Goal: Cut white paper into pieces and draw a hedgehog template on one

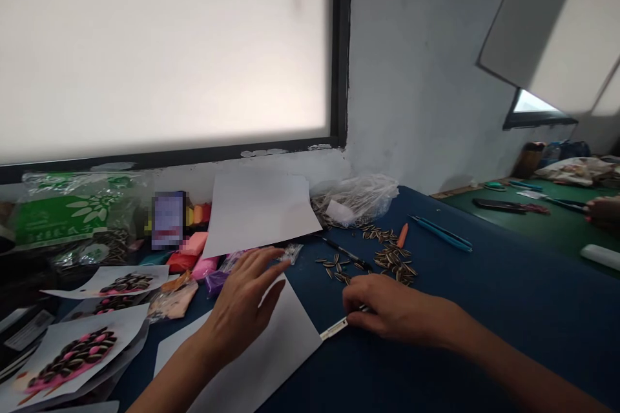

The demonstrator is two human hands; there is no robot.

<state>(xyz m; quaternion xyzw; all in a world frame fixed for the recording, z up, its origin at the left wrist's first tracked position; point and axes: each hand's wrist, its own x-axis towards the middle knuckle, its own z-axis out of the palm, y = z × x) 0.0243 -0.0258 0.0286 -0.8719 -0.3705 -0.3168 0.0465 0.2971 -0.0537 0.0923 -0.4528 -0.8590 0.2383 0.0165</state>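
Note:
My left hand [249, 297] hovers over a blank white sheet of paper [285, 342], with its fingers stretched out and apart. My right hand [380, 303] is closed around a slim white pen-like stick [335, 328] that has small dark markings. Its exposed end reaches the right corner of the sheet; contact is hard to judge. Just beyond my right hand lies a loose pile of striped sunflower seeds [394, 261]. A black pen [345, 251] rests beside the seeds, and a short orange stick [402, 235] lies at their far side.
Blue tweezers [443, 233] lie at the right. A second white sheet [261, 213] leans at the back near a clear plastic bag [358, 200]. Coloured clay packets [194, 251] and seed-picture cards [82, 348] crowd the left. A co-worker's hand [603, 210] shows at a green table.

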